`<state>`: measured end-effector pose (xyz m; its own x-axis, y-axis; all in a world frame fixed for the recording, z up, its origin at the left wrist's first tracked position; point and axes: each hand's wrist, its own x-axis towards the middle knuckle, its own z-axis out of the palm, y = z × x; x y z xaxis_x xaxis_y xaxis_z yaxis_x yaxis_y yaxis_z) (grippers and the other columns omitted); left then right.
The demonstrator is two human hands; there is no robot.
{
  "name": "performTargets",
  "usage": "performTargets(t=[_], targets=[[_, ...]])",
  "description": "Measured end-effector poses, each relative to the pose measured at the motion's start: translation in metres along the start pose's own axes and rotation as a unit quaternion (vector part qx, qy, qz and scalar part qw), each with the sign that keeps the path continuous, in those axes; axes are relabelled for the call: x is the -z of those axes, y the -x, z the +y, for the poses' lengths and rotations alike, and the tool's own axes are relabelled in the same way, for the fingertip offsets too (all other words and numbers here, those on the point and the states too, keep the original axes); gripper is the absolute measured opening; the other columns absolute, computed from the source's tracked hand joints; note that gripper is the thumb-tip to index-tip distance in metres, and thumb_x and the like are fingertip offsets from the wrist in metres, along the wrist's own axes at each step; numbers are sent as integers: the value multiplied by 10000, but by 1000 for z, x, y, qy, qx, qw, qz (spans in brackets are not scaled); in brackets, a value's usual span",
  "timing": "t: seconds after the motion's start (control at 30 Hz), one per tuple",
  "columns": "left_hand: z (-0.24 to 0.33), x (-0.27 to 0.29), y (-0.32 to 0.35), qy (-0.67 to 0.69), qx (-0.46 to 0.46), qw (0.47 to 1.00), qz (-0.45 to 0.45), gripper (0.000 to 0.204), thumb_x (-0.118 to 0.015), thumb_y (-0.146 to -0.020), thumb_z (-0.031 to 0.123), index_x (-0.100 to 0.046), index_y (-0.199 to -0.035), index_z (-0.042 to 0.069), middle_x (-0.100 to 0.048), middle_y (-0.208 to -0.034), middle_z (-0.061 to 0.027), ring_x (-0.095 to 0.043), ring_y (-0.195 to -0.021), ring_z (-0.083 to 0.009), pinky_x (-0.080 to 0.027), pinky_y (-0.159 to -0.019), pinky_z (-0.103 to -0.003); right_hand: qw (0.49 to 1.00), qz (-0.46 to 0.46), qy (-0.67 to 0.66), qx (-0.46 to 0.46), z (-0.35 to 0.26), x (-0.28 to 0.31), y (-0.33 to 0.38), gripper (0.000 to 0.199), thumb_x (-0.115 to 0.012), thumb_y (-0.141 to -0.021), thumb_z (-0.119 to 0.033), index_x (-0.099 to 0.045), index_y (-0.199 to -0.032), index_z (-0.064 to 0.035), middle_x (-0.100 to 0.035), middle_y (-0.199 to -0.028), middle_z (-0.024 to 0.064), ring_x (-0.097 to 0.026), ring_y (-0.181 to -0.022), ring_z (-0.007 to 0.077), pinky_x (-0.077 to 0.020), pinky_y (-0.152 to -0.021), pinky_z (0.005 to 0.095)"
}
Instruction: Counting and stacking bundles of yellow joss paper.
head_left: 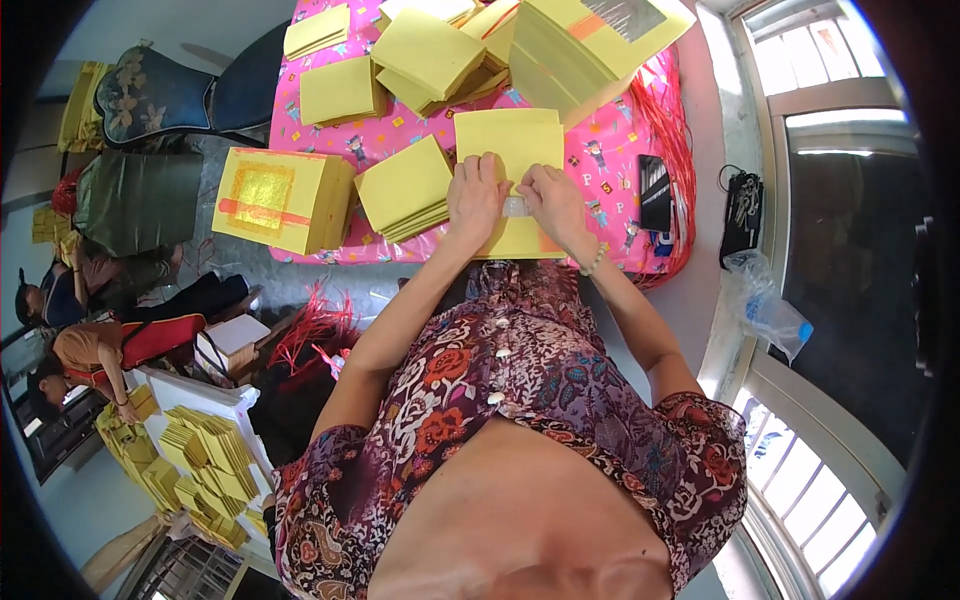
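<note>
Both hands, left hand [474, 197] and right hand [553, 201], are pinching a small clear strip [516, 207] with closed fingers, its long axis running left-right, over a yellow paper stack [510, 140] lying on the pink surface [610, 140].

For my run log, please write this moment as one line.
left hand: on yellow paper stack | right hand: same stack | between hands: small clear piece | surface: pink table cover
</note>
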<state>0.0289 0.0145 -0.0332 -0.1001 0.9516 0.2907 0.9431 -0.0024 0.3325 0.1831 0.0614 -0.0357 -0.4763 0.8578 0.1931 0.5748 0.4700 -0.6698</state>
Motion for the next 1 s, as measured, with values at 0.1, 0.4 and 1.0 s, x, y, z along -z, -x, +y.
performTargets(t=[0.1, 0.4, 1.0], targets=[[-1, -2, 3, -11, 3, 1000, 3, 529, -753, -766, 198, -483, -1185, 21, -515, -1003, -152, -534, -897, -318, -472, -769, -402, 1000, -1, -29, -13, -3, 1, 3, 146, -709, -808, -151, -586, -847, -84, -593, -780, 75, -604, -763, 273, -487, -660, 396], [-14, 6, 10, 100, 18, 995, 4, 515, -727, -806, 152, -490, -1245, 25, -505, -1089, -189, -543, -983, -362, -473, -838, -415, 996, -22, -73, -52, 1, 3, 7, 151, -714, -801, -160, -590, -851, -90, -577, -766, 64, -599, -758, 265, -482, -648, 390], [-37, 10, 6, 267, 52, 961, -50, 539, -728, -809, 61, -508, -1300, 86, -431, -1101, -130, -530, -812, -222, -508, -744, -320, 999, -28, -5, 22, -1, 11, 3, 240, -750, -769, -207, -630, -952, -111, -587, -846, 74, -611, -821, 256, -506, -684, 372]])
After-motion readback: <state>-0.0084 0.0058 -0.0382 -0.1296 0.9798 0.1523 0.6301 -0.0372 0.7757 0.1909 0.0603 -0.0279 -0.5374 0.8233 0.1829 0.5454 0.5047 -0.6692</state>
